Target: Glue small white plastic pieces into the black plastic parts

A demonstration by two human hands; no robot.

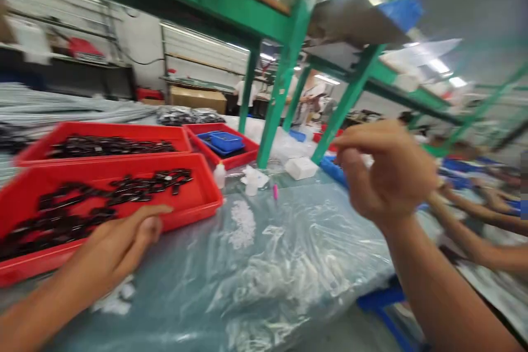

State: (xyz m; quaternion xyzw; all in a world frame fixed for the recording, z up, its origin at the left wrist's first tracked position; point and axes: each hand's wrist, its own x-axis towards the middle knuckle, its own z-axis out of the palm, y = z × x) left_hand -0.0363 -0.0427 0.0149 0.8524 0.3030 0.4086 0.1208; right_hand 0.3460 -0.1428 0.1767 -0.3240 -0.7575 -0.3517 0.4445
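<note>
My left hand is over the front wall of the near red tray, its index finger stretched out and nothing visible in its grasp. Small glossy black parts lie loosely heaped in that tray. Raised above the right side of the table, my right hand is curled, with thumb and index finger close together. Motion blurs it, and whatever it may hold cannot be made out.
Behind stands a second red tray of black parts, and a third holding blue trays. Small white pieces, a bottle and a pink object lie on the plastic-covered table. Green posts rise behind. Other people's arms are at right.
</note>
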